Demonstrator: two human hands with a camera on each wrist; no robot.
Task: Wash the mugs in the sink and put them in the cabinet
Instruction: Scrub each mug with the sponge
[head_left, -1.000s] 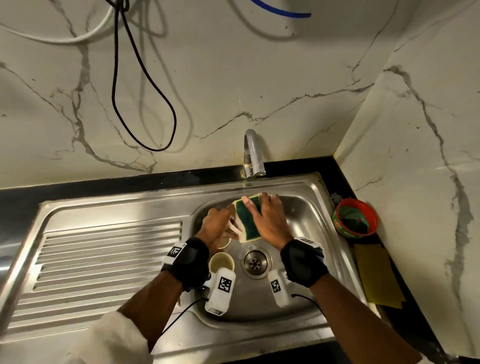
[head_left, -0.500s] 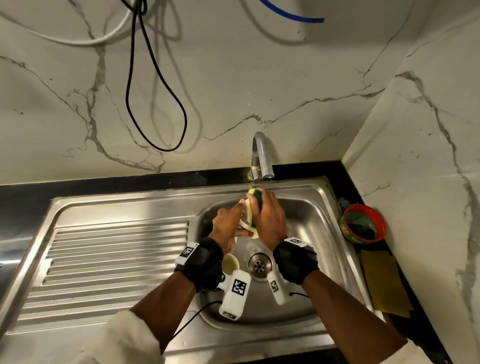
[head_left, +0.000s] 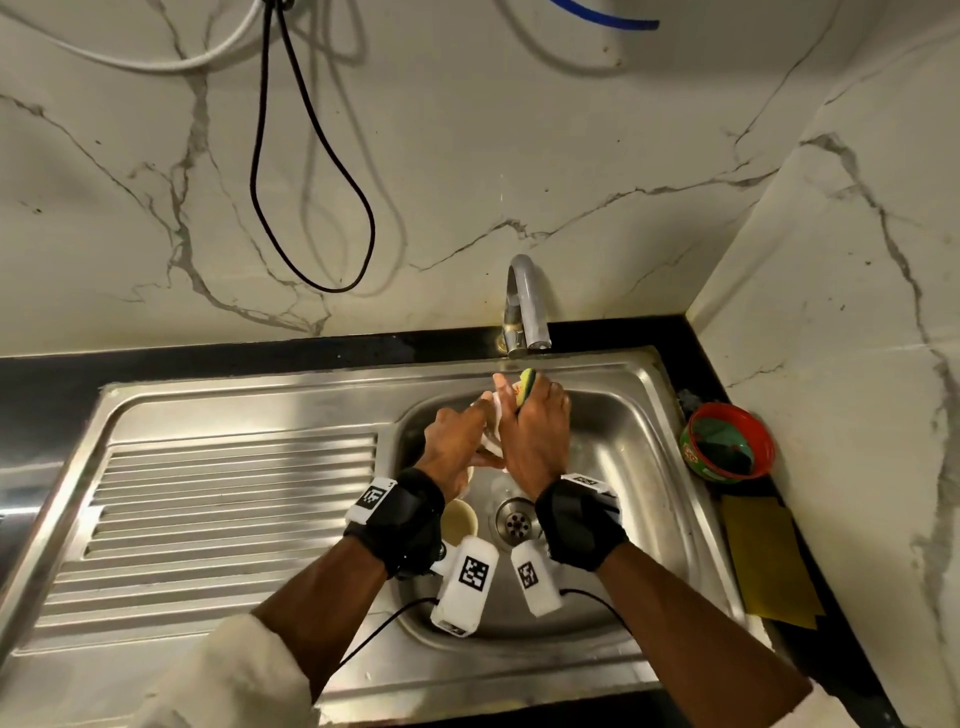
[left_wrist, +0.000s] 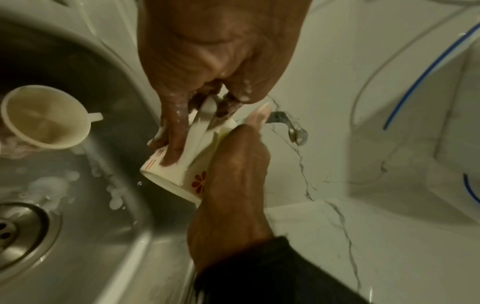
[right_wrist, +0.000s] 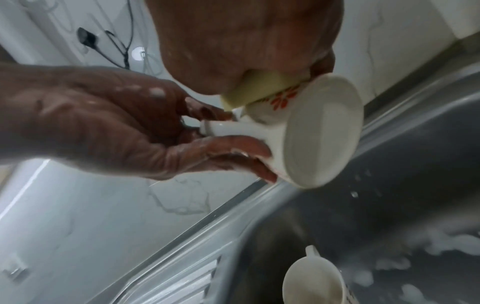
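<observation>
Both hands raised higher and nearer the tap than a second ago, now up at the basin's back wall. Left hand curled round the handle of a white ceramic mug with red flower prints, fingers pinching the handle and one finger laid along the mug's side; mug tipped on its side, base turned toward the right wrist camera, held above the stainless steel sink basin. Right hand closed on a yellow sponge with a green scouring face, pressing it against the mug's outer wall near the rim. A second ago the sponge's green face lay broad and flat toward the head camera; now only a narrow edge peeks above the right-hand fingers. Soap foam on both hands.

A second cream-white mug standing upright on the basin floor, just left of the round drain, unmoved since then, partly hidden by the left wrist. Foam patches on the basin floor. Curved chrome tap directly behind the hands. Small red round tub on the black counter to the right, a yellow cloth flat in front of it.
</observation>
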